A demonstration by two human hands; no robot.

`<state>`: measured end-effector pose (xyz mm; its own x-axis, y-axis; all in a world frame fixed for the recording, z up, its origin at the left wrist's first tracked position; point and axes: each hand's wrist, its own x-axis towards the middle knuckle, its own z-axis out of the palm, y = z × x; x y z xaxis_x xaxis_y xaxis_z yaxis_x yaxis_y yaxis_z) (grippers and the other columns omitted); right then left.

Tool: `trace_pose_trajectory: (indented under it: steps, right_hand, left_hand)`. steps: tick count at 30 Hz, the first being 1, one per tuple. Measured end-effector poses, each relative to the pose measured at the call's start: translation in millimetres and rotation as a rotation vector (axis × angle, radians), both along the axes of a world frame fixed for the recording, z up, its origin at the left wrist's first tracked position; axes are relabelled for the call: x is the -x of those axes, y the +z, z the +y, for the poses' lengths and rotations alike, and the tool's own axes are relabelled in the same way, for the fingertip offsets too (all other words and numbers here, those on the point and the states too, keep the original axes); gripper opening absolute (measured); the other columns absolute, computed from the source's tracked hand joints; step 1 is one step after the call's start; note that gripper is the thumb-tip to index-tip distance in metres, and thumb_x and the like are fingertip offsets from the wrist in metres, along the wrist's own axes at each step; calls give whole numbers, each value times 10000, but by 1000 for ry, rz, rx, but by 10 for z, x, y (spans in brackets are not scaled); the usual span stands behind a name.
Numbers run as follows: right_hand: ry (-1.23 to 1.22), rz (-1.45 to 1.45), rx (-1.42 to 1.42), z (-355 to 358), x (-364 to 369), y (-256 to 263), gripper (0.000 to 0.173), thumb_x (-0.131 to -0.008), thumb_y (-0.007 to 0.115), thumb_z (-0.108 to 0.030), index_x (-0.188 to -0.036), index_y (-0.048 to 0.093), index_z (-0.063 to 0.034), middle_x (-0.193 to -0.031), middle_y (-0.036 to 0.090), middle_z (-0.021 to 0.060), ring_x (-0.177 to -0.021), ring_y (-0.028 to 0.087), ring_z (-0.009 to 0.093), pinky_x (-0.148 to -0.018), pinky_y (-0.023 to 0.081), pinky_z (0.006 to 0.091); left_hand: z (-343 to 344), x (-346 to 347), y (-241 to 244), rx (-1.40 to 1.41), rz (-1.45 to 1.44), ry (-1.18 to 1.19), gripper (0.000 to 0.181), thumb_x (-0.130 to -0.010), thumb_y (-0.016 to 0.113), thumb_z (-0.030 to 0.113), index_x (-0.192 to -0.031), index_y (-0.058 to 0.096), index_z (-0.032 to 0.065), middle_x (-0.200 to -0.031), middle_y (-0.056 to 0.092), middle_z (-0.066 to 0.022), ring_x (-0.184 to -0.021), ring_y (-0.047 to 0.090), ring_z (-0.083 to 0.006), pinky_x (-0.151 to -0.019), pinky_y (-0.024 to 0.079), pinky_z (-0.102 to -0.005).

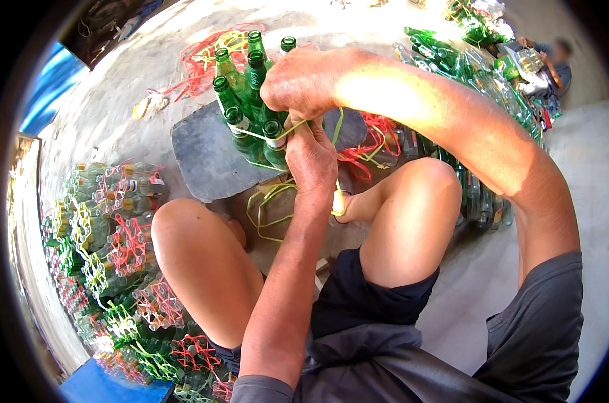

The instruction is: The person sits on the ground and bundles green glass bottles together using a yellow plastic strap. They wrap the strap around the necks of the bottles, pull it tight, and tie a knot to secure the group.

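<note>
A cluster of several green glass bottles (pixel 254 80) stands upright on a dark grey slab (pixel 213 156) in front of me. Yellow-green plastic strapping (pixel 291 129) runs around the bottles near their necks, with another band low down. My left hand (pixel 312 151) grips the strapping at the cluster's near right side, close to a bottle neck. Just above it, my right hand (pixel 300 80) is closed in a fist on the strapping, reaching over from the right and hiding some bottles. A loose strap end hangs beside my left wrist.
Bundled bottles tied with red and yellow strapping (pixel 128 242) crowd the left side. Loose bottles (pixel 465 75) are heaped at the right. Tangled strapping (pixel 218 50) lies behind the slab, with more loops (pixel 264 211) between my feet. Another person (pixel 556 65) sits at the far right.
</note>
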<state>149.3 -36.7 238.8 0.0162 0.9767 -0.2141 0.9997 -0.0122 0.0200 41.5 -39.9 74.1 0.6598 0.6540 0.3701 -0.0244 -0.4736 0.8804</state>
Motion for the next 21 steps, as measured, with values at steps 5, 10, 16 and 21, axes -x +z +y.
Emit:
trace_pose_trajectory:
  steps: [5,10,16,21]
  right_hand:
    - [-44,-18,86,93,29,20,264,-742,861,-279,-843,774,-51,-840,742,155,-888,735,386,-762,578,501]
    - [-61,-1,-66,-74,26,-23,203,-764,823,-227,-788,734,-46,-760,703,156,-826,705,419,-709,553,520]
    - [-66,-65,-270,-399,27,-285,118,-838,746,-205,-843,729,-89,-747,698,162,-797,708,411,-684,548,530]
    - [-255,47,-550,-849,330,-466,189,-922,681,-181,-817,588,-54,-716,638,184,-716,670,425,-619,522,506]
  left_hand:
    - [65,21,-34,-22,15,2,258,-1047,644,136,-1242,613,-29,-1069,685,-271,-984,678,-497,-833,532,-527]
    - [21,-4,0,7,-12,22,257,-1050,648,161,-1210,632,-39,-1068,691,-281,-969,678,-497,-839,532,-522]
    - [51,-19,-102,-39,76,20,252,-1023,650,122,-1202,635,-55,-1062,695,-280,-1001,681,-488,-856,541,-511]
    - [53,-23,-68,-5,-3,-18,316,-1041,620,114,-1309,570,-46,-1126,681,-307,-1050,676,-501,-877,545,-529]
